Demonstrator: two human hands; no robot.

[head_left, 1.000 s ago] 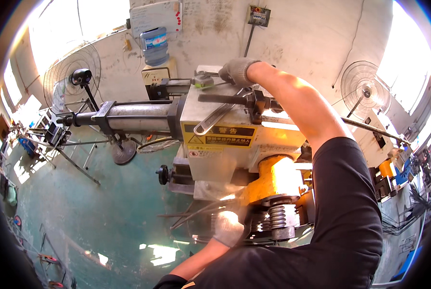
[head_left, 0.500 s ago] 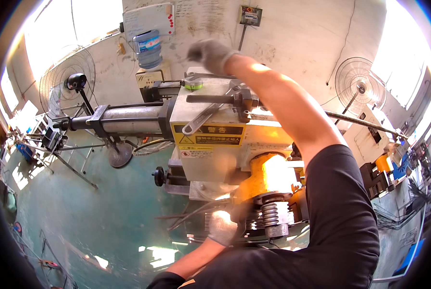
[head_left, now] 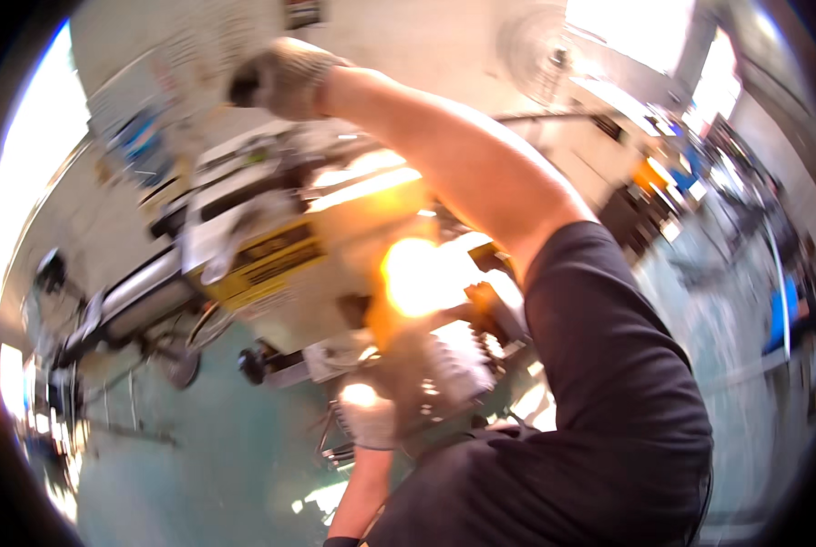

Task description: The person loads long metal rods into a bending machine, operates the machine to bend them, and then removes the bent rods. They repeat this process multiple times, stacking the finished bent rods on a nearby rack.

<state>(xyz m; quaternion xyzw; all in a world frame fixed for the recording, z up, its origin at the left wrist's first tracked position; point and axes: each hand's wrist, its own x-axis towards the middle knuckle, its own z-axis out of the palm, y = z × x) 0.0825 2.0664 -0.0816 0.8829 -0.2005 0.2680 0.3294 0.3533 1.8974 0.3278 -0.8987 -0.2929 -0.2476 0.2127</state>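
In a knitted work glove, my right hand (head_left: pixel 285 80) is raised above the far side of a pale metal machine (head_left: pixel 244 187). Its fingers look curled, and whatever they may hold is hidden. My left hand (head_left: pixel 369 417), also gloved, is low at the machine's near side, beside a bright, ribbed metal part (head_left: pixel 463 360); blur hides its fingers. Between the two hands, strong glare falls on a yellow-orange machine body (head_left: pixel 385 319). A wrench (head_left: pixel 221 263) lies on the machine top, its end over a yellow warning label (head_left: pixel 271 264).
A long metal cylinder (head_left: pixel 148 283) extends from the machine's left side, with a black knob (head_left: pixel 251 365) below it. A blue water bottle (head_left: pixel 142 146) stands near the wall. At the far right are a fan (head_left: pixel 554 56) and a second machine with an orange part (head_left: pixel 652 173).
The whole view has turned and blurred, so the machine now appears tilted and farther left. My right hand remains raised over its far side; my left stays low by the ribbed part.
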